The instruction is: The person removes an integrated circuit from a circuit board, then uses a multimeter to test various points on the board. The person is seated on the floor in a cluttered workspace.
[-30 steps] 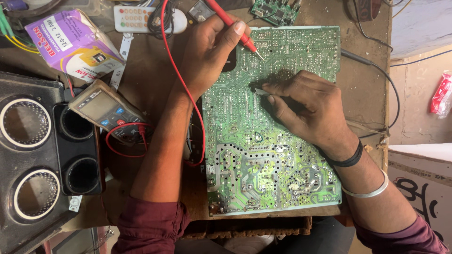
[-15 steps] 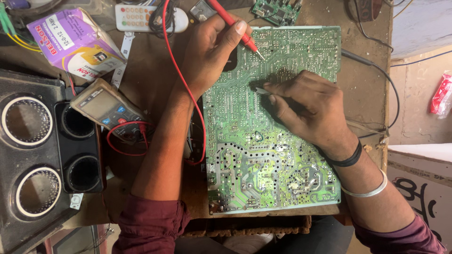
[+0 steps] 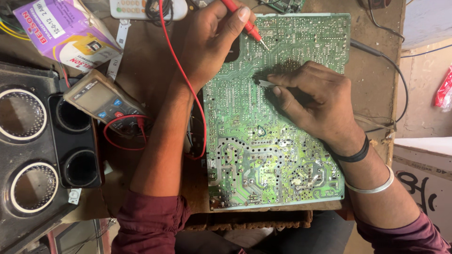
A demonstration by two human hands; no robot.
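So I'm looking down over a big green circuit board (image 3: 278, 122) lying solder-side up on the brown table (image 3: 150, 70), filling most of the middle and running out toward 3 o'clock. My left hand (image 3: 212, 42) is coming in from 11 o'clock, fingers pinching a red probe (image 3: 245, 23) like a pen, and its metal tip is touching the board up near 12 o'clock. My right hand (image 3: 315, 101) is resting on the board at about 2 o'clock, fingers closed around a second probe whose pale tip (image 3: 266, 83) is poking out and pressing on the solder side just below and left of the red one. That probe's body is hidden inside the fist, so I can't tell its colour. The two hands are sitting close but not touching. A red lead (image 3: 181, 80) is trailing down along my left forearm and looping over to a multimeter (image 3: 103, 101) lying tilted at 9 o'clock, just beside a black speaker unit (image 3: 33, 141) with round grilles at the far left edge. A purple and white box (image 3: 66, 30) is sitting at 10 o'clock, and a white remote (image 3: 136, 7) is peeking in at the top edge. A black cable (image 3: 391, 61) is curving along the right edge of the table.
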